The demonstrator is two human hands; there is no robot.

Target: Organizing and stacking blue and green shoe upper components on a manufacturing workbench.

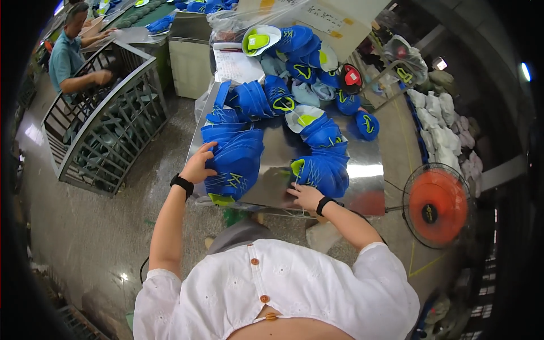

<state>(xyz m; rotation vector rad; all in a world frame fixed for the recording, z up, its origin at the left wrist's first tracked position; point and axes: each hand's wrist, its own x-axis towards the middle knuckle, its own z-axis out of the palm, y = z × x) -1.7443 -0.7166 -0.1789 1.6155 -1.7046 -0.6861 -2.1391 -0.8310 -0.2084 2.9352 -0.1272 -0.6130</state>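
Observation:
A long stack of blue shoe uppers, nested into one another and showing yellow-green lining, lies along the left of the metal table. My left hand touches its outer side with thumb and fingers apart. Across from it is a second row of blue uppers, with a bright yellow-green patch at the near end. My right hand lies at that near end by the table's front edge, fingers loosely spread; part of them is hard to make out against the blue upper. Both wrists wear black bands.
Piled at the table's back are loose blue shoes, pale shoes and a papered sheet. An orange fan stands right. Left, a co-worker reaches over a metal-barred cart of dark pieces. White bundles line the right.

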